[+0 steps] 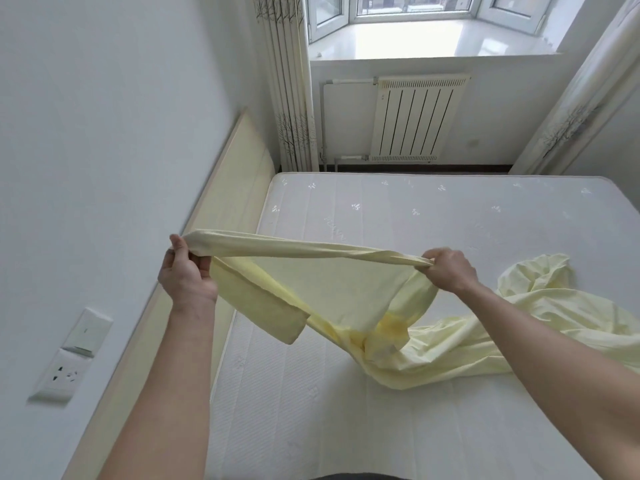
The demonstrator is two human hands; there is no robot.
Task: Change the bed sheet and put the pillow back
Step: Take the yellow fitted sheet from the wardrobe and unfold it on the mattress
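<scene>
A pale yellow bed sheet (349,292) hangs stretched between both hands above a bare white mattress (381,209). My left hand (185,271) pinches one end of the sheet's edge near the headboard side. My right hand (448,270) grips the same edge farther right. The rest of the sheet trails down and lies bunched on the mattress at the right (540,306). No pillow is in view.
A light wooden headboard (235,174) runs along the white wall on the left, with a switch and socket (74,355) beside it. Past the bed's far side stand a radiator (412,119), a bay window sill and patterned curtains (291,81).
</scene>
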